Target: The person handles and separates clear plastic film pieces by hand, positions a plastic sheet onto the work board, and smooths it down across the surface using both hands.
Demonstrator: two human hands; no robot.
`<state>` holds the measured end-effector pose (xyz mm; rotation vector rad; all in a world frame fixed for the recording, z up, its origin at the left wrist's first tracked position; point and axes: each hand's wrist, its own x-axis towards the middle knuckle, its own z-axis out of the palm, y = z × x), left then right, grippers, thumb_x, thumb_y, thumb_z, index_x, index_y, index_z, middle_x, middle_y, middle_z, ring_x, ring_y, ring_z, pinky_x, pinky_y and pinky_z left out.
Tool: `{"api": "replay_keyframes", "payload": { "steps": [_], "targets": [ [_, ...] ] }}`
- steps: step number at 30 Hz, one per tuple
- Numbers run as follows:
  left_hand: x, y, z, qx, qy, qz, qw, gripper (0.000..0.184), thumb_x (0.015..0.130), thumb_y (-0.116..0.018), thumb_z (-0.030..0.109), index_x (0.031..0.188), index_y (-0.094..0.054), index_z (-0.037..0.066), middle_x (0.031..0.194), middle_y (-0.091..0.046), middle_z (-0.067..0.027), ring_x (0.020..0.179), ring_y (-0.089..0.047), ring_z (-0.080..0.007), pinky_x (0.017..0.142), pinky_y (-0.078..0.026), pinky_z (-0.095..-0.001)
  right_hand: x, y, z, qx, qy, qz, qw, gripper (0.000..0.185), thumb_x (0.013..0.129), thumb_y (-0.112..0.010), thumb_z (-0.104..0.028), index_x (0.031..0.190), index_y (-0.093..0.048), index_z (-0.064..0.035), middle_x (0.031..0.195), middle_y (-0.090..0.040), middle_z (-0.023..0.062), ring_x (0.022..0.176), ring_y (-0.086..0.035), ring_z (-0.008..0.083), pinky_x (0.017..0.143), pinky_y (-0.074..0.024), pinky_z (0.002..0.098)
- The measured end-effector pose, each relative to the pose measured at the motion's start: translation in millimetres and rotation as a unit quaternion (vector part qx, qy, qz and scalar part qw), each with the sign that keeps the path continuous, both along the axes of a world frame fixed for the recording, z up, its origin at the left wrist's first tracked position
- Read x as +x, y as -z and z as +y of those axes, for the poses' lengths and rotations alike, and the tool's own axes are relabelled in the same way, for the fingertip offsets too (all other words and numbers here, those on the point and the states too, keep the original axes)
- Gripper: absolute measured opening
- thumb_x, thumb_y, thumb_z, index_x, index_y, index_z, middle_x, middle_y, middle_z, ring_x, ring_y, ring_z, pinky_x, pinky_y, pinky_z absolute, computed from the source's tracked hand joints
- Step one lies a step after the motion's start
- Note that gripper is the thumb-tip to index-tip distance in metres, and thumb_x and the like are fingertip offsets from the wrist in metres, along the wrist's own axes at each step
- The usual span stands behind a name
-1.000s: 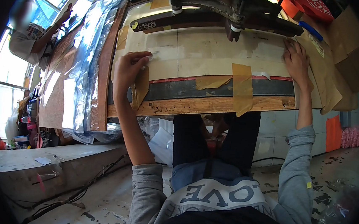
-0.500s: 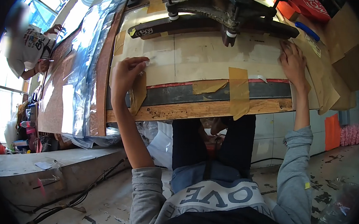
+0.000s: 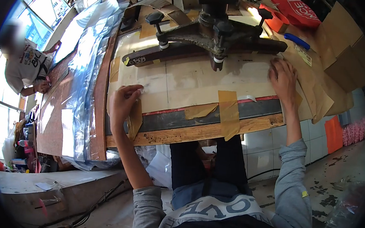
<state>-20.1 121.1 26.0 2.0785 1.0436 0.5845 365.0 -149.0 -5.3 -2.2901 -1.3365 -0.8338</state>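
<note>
My left hand (image 3: 123, 107) is at the left end of a cream sheet (image 3: 197, 83) on the workbench. Its thumb and forefinger are pinched on a small whitish scrap (image 3: 141, 90), too small to identify. At the sheet's right end, my right hand (image 3: 284, 79) lies palm down with slightly bent, spread fingers touching the surface. Between and beyond my hands, a dark metal press bar (image 3: 204, 52) with a spider-shaped bracket (image 3: 214, 33) stands over the sheet. Brown tape strips (image 3: 228, 117) cross the bench's front edge, beside a small white curled strip (image 3: 247, 98).
Clear plastic sheeting (image 3: 84, 76) covers a brown board on the left, where another person (image 3: 28, 61) works. A blue-handled tool (image 3: 296, 41), an orange tape roll (image 3: 276, 22), a red bag (image 3: 297, 11) and cardboard (image 3: 339, 53) are at the right.
The view has tilted up, showing more of the press and the bench's far side. Both hands keep nearly the same places on the sheet. My left hand still pinches the scrap.
</note>
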Motion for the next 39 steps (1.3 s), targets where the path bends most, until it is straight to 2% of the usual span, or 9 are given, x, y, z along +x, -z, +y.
{"api": "replay_keyframes", "payload": {
  "steps": [5, 9, 11, 15, 18, 22, 29, 33, 39],
  "targets": [
    [2, 4, -3, 0.036, -0.015, -0.007, 0.999, 0.018, 0.080, -0.063, 0.006, 0.096, -0.070, 0.003, 0.082, -0.062, -0.0100, 0.072, -0.064, -0.0160, 0.069, -0.050, -0.0273, -14, -11, -7, -0.007, -0.027, 0.014, 1.000, 0.010, 0.077, -0.063, -0.013, 0.084, -0.066, -0.0064, 0.098, -0.062, 0.0053, 0.099, -0.054, 0.0228, 0.093, -0.0348, 0.0464],
    [9, -1, -20, 0.067, -0.058, 0.009, 0.996, 0.017, 0.080, -0.061, 0.005, 0.096, -0.068, 0.003, 0.091, -0.060, -0.0136, 0.078, -0.063, -0.0238, 0.073, -0.050, -0.0339, -30, -16, -14, -0.026, 0.007, 0.081, 0.996, 0.016, 0.082, -0.059, -0.016, 0.095, -0.066, -0.0068, 0.100, -0.062, 0.0037, 0.100, -0.054, 0.0212, 0.095, -0.0325, 0.0482],
    [12, -4, -36, 0.201, -0.060, 0.054, 0.976, 0.020, 0.080, -0.062, 0.007, 0.098, -0.067, 0.003, 0.103, -0.057, -0.0164, 0.093, -0.059, -0.0302, 0.082, -0.047, -0.0389, -43, -18, -17, -0.036, 0.032, 0.088, 0.995, 0.023, 0.086, -0.057, -0.020, 0.104, -0.063, -0.0070, 0.105, -0.061, 0.0042, 0.105, -0.052, 0.0215, 0.097, -0.0308, 0.0498],
    [11, -5, -68, 0.225, -0.024, 0.140, 0.964, 0.050, 0.078, -0.069, 0.021, 0.121, -0.053, 0.001, 0.143, -0.034, -0.0143, 0.128, -0.037, -0.0334, 0.103, -0.033, -0.0445, -61, -12, -18, -0.064, 0.079, 0.098, 0.990, 0.032, 0.091, -0.051, -0.024, 0.118, -0.055, -0.0071, 0.120, -0.055, 0.0064, 0.117, -0.046, 0.0249, 0.100, -0.0282, 0.0538],
    [-2, 6, -80, 0.263, 0.043, 0.154, 0.952, 0.073, 0.074, -0.069, 0.040, 0.131, -0.044, 0.001, 0.147, -0.029, -0.0134, 0.137, -0.025, -0.0302, 0.110, -0.022, -0.0490, -63, -9, -17, -0.067, 0.096, 0.119, 0.986, 0.035, 0.093, -0.048, -0.025, 0.122, -0.052, -0.0061, 0.127, -0.051, 0.0082, 0.125, -0.040, 0.0279, 0.101, -0.0267, 0.0565],
    [-8, 2, -88, 0.252, 0.088, 0.110, 0.958, 0.086, 0.070, -0.068, 0.053, 0.135, -0.040, 0.004, 0.143, -0.036, -0.0137, 0.135, -0.031, -0.0290, 0.111, -0.021, -0.0477, -62, -6, -17, -0.026, 0.079, 0.112, 0.990, 0.030, 0.093, -0.048, -0.021, 0.116, -0.056, -0.0035, 0.124, -0.054, 0.0116, 0.127, -0.039, 0.0293, 0.103, -0.0282, 0.0532],
    [-10, -1, -90, 0.291, 0.148, 0.079, 0.942, 0.070, 0.073, -0.069, 0.045, 0.128, -0.049, 0.006, 0.138, -0.043, -0.0128, 0.131, -0.037, -0.0274, 0.109, -0.027, -0.0439, -81, -14, -21, 0.071, 0.000, 0.136, 0.988, 0.016, 0.088, -0.056, -0.012, 0.096, -0.063, -0.0005, 0.106, -0.061, 0.0089, 0.100, -0.056, 0.0260, 0.088, -0.0438, 0.0400],
    [-8, 11, -95, 0.297, 0.016, 0.007, 0.955, 0.036, 0.081, -0.065, 0.021, 0.113, -0.058, 0.006, 0.124, -0.054, -0.0119, 0.121, -0.047, -0.0285, 0.099, -0.041, -0.0392, -97, -8, -25, 0.096, -0.019, 0.111, 0.989, 0.014, 0.088, -0.056, -0.011, 0.090, -0.064, 0.0003, 0.097, -0.063, 0.0085, 0.092, -0.058, 0.0257, 0.082, -0.0461, 0.0369],
    [-8, 21, -100, 0.293, -0.113, -0.051, 0.948, 0.020, 0.085, -0.061, 0.014, 0.102, -0.062, 0.003, 0.109, -0.060, -0.0119, 0.106, -0.057, -0.0291, 0.088, -0.046, -0.0378, -115, 2, -37, 0.153, -0.038, 0.131, 0.979, 0.013, 0.087, -0.056, -0.010, 0.087, -0.065, 0.0000, 0.091, -0.065, 0.0077, 0.087, -0.060, 0.0248, 0.077, -0.0467, 0.0357]
  ]
}}
